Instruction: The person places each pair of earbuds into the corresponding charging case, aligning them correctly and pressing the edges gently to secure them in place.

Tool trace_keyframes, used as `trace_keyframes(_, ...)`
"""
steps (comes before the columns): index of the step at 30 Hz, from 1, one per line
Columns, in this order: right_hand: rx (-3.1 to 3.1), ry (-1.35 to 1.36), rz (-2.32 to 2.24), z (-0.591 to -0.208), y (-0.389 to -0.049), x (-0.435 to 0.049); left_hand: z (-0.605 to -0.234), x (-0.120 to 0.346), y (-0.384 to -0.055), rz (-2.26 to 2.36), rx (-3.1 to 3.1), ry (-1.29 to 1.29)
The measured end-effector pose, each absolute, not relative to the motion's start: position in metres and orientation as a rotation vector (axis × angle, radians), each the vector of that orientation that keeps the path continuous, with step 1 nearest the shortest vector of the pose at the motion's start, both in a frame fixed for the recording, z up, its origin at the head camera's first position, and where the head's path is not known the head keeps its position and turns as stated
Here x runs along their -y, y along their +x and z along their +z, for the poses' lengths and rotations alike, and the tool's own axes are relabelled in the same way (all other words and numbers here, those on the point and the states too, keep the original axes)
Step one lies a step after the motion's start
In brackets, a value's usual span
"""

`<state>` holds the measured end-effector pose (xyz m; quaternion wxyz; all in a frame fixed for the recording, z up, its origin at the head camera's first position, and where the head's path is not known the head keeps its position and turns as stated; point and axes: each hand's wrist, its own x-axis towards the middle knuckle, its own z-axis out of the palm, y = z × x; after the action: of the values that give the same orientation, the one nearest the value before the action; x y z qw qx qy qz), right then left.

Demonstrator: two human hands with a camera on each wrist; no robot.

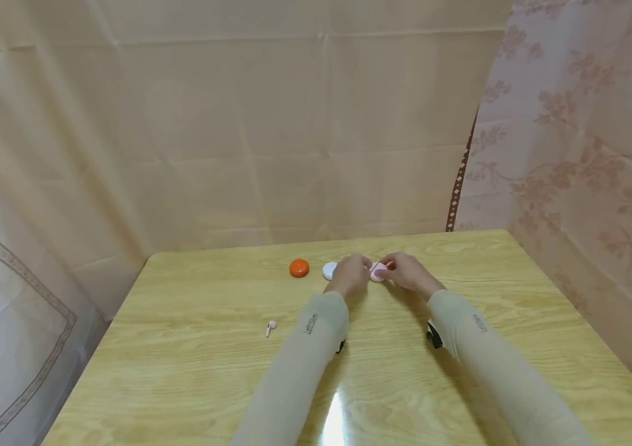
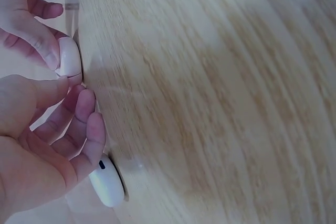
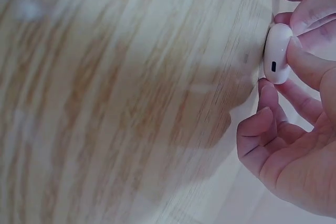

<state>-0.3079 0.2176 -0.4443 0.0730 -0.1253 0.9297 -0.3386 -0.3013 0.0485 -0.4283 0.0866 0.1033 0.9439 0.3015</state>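
Note:
A pink, rounded earbud case [image 1: 378,272] rests at the back of the table between both hands. My right hand [image 1: 409,272] grips it from the right, its thumb on the upper face and a finger round the edge. On the opposite side, my left hand [image 1: 351,273] pinches the rim near the thumb tip, the other fingers loosely bent. In the right wrist view the case [image 3: 276,56] shows a dark port slot on its side. Close beside the left hand lies a white earbud case [image 2: 108,186], partly covered by that hand in the head view.
An orange round case [image 1: 299,267] sits farther left in the same row. Nearer the front left, a single pale pink earbud [image 1: 270,327] lies on the wooden table [image 1: 193,371]. Beige curtain cloth [image 1: 293,136] hangs behind the table's back edge, with patterned cloth on the right.

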Motion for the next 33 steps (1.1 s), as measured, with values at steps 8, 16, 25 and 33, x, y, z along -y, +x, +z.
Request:
trace_keyframes(8,-2.767,-0.345,-1.035,-0.438,-0.311,-0.216,-0.432,-0.042,-0.304,1.031,-2.781,0.335)
trace_keyframes(16,-2.677,-0.249,-1.164,-0.442,-0.314,-0.205,-0.438,-0.027,-0.308,1.27,-2.696,0.356)
trace_keyframes(25,-2.296,-0.129,-1.605,-0.438,-0.299,-0.189,-0.423,0.008,-0.301,1.335,-2.583,0.425)
trace_keyframes(33,-2.091,-0.231,-1.77,-0.422,-0.274,-0.165,-0.409,0.053,-0.282,1.49,-2.452,0.526)
